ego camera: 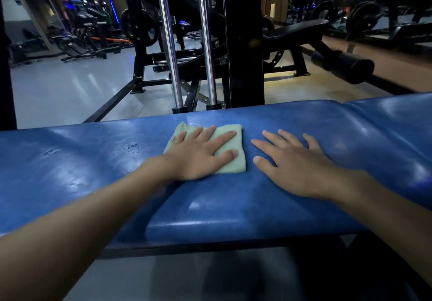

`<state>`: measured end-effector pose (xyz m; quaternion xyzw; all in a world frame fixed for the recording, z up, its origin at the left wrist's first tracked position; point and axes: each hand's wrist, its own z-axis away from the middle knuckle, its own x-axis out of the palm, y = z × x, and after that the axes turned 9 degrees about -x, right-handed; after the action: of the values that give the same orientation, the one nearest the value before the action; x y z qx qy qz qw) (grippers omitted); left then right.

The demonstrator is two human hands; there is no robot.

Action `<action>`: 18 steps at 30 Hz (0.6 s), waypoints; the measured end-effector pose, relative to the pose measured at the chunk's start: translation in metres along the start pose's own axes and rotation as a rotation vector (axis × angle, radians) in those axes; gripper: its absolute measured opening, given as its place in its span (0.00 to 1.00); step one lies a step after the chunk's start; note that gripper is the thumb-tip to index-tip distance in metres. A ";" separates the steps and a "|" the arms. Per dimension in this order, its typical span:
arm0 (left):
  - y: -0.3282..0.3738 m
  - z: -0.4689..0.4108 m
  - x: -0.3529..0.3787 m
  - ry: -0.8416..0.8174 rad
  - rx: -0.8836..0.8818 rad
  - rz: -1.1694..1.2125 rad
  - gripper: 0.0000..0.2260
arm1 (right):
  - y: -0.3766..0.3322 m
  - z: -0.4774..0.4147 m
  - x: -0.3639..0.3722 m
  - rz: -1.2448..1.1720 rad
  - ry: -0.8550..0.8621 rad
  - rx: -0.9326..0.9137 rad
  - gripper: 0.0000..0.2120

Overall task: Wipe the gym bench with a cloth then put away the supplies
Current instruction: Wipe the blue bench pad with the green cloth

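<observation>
Blue padded bench, green cloth, dim gym floor

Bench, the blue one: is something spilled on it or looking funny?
Yes, a little. Small drops of liquid sit on the bench, left of the cloth that the left hand presses flat. They look like wet spots not yet wiped. Nothing looks torn or broken.
</observation>
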<state>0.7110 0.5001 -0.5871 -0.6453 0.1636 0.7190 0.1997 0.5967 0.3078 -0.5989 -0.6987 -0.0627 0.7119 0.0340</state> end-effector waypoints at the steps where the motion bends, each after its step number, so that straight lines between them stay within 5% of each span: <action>1: -0.003 -0.020 -0.002 0.009 -0.015 -0.008 0.27 | 0.000 0.000 0.000 0.005 0.008 -0.002 0.28; 9: -0.020 -0.114 -0.017 0.015 -0.122 0.026 0.34 | 0.001 -0.001 0.000 0.015 -0.002 -0.003 0.30; 18: -0.007 0.009 0.004 0.039 -0.031 -0.011 0.27 | 0.001 0.000 -0.001 -0.014 -0.005 0.006 0.29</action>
<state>0.7062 0.5112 -0.5898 -0.6632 0.1528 0.7076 0.1901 0.5966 0.3064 -0.5985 -0.6965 -0.0657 0.7134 0.0411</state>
